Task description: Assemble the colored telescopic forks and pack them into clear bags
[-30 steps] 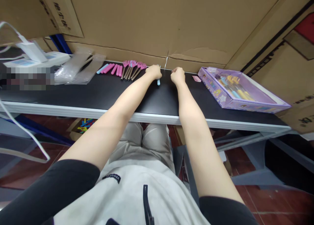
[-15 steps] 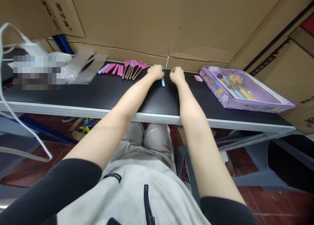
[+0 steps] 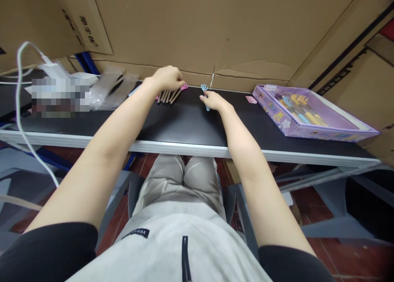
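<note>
My right hand [image 3: 216,101] is closed round a light-blue back scratcher [image 3: 204,87], its claw head pointing toward the cardboard. The lower end of its blue handle shows below my fingers. Over a row of back scratchers with brown metal rods [image 3: 166,97] is my left hand [image 3: 168,77], its fingers bent downward and drawn together. One pink claw head [image 3: 184,86] shows just beside those fingertips. My left hand and forearm cover the other heads and most of the loose handles, and whatever the fingers hold is hidden.
A purple display box [image 3: 295,131] holding several yellow and blue back scratchers stands on the right. A small pink card [image 3: 251,99] lies beside it. Clear plastic bags [image 3: 107,91] and a white cable [image 3: 19,85] are at left. Cardboard [image 3: 172,23] rises behind the black tabletop [image 3: 181,124].
My left hand has left the blue back scratcher and moved left over the pink-headed ones. My right hand has moved slightly left and down and now holds the blue back scratcher.
</note>
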The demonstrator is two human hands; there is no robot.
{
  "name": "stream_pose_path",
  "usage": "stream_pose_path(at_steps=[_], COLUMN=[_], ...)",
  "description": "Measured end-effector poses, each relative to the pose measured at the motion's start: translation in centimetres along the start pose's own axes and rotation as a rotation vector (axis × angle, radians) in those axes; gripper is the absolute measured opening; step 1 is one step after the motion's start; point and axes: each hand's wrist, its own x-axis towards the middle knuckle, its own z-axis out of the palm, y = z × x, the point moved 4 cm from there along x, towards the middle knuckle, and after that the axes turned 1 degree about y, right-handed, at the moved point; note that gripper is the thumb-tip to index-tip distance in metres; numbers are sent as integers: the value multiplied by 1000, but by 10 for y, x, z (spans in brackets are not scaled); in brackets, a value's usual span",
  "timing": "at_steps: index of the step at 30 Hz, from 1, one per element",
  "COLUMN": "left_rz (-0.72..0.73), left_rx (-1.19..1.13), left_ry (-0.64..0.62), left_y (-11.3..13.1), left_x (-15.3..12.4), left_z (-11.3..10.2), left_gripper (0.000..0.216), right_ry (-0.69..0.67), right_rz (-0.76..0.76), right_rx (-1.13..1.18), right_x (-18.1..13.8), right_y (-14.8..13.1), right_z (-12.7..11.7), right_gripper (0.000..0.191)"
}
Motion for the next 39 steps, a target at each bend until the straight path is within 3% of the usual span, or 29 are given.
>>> stream_pose_path(at_steps=[5, 7, 9, 13, 16, 19, 25, 32, 35, 39], left_rz=[-350, -476, -618, -816, -881, -903, -813, -907, -978, -1074], left_rx=[4, 27, 20, 21, 37, 24, -247, 55, 29, 24], left_ry=[235, 191, 228, 134, 34, 23, 146, 243, 274, 199], left_y=[-57, -78, -97, -115, -118, -124, -151, -133, -133, -141], left_x=[-56, -71, -81, -88, -90, -89, -79, -92, -100, -106], left_z=[-36, -37, -39, -34, -28, -24, -13, -37, -43, -41], left_gripper=[44, 47, 49, 57, 71, 72, 77, 62, 79, 98], right_ry=[-168, -207, -228, -233, -216, -199, -174, -160, -158, -156], right_rz=[16, 31, 40, 32, 15, 1, 3, 20, 19, 21], right_rx=[-166, -195, -211, -219, -217, -227, -279, -321, -323, -310], right_x=[-12, -16, -18, -17, -14, -9, -4, -7, -7, -7], right_y=[-13, -15, -15, -14, -12, -7, -2, -4, -3, -2], right_z=[5, 5, 4, 4, 5, 6, 8, 4, 5, 6], right_gripper=[65, 66, 66, 64, 61, 59, 61, 62, 61, 61])
